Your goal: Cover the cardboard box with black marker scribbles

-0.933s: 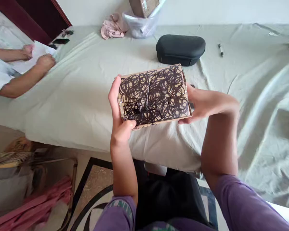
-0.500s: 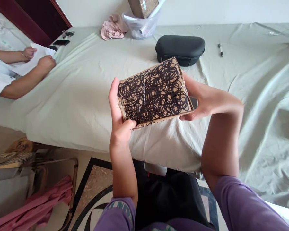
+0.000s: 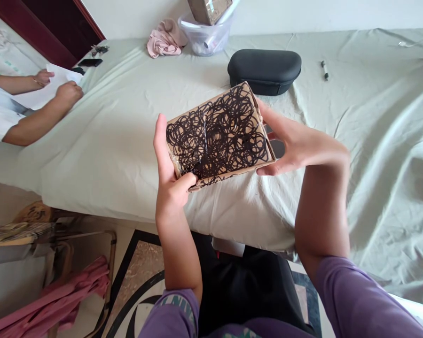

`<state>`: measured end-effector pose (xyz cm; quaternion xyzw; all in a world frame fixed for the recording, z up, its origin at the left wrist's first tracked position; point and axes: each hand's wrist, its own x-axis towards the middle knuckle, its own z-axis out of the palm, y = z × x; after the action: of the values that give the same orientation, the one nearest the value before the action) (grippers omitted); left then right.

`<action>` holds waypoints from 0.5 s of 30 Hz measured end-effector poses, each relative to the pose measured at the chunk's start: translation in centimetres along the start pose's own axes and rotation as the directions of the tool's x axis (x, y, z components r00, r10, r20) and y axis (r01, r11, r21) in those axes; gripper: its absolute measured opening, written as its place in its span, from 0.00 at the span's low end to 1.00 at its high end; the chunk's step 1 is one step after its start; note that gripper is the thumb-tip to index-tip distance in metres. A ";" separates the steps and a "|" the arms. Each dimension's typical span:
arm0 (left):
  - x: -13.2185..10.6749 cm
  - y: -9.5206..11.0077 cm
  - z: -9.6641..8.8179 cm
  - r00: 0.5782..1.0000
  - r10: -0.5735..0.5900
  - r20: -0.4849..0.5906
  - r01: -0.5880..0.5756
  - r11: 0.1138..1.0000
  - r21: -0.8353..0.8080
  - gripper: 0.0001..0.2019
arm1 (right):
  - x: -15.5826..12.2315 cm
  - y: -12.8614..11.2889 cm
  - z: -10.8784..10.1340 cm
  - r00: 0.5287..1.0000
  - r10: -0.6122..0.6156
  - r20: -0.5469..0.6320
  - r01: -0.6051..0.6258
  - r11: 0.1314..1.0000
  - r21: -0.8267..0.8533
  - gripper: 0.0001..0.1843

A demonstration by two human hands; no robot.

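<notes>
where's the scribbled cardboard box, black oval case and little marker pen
Scribbled brown cardboard box [image 3: 218, 134]: head view, inked face
Black oval case [image 3: 264, 70]: head view, lid
Small marker pen [image 3: 325, 70]: head view, barrel

Bright, soft daylight, faint shadows, curved edges

A zippered case [image 3: 264, 72] is lying on the sheet-covered bed [image 3: 373, 122] behind the cardboard box [image 3: 216, 134], a marker [image 3: 325, 70] is lying to the case's right, a cloth [image 3: 164, 45] is sitting left of a plastic tub [image 3: 205, 40] along the far edge, and what seems to be a phone [image 3: 90, 62] is lying further left.
</notes>
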<state>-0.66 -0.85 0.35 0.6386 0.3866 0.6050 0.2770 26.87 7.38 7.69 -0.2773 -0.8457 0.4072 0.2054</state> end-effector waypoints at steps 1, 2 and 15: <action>0.0 -0.3 -0.3 1.000 0.007 0.026 -0.006 0.998 -0.059 0.48 | 0.0 0.1 -0.1 1.000 -0.004 0.000 0.004 1.000 -0.011 0.75; 0.0 -0.7 -0.7 0.998 0.015 0.061 -0.008 0.993 -0.119 0.48 | -0.1 0.3 -0.3 1.000 -0.009 -0.006 0.009 1.000 -0.017 0.75; -1.2 -1.5 -5.4 0.983 0.027 0.184 -0.061 0.982 0.178 0.63 | -0.9 1.2 -1.1 0.997 -0.062 -0.050 0.052 0.982 -0.183 0.75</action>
<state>-6.18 -1.65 -0.88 0.7219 0.3996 0.5126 0.2375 28.60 8.10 7.25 -0.2817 -0.8808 0.3145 0.2144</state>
